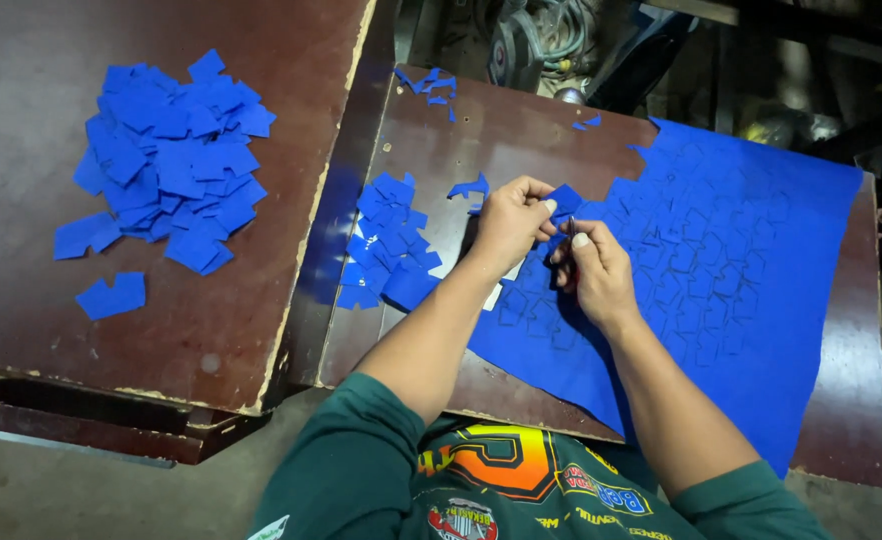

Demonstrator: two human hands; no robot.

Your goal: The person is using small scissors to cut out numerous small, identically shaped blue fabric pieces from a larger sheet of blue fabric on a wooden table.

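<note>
Pinching a small blue piece [564,197] at the sheet's [721,260] cut edge, the left hand [513,222] grips it; the right hand [593,268], beside it over the sheet, closes on a thin tool.

Matt blue sheet [741,250], soft and felt-like, scored all over with dark cut outlines. Small blue cut piece [565,198] of the same stuff, pinched in the left hand [511,222]. Thin tool [573,228] gripped in the right hand [596,272], possibly metal, too small to tell. Same dull, fibrous look on the near pile of cut pieces [391,245] and the large pile of cut pieces [166,160]. Dark brown lacquered boards for the right table [501,130] and left table [31,60], faintly glossy, scuffed, chipped to pale raw wood along the edges. Green knit cloth on the sleeve [346,470], with a glossy printed patch on the chest.
</note>
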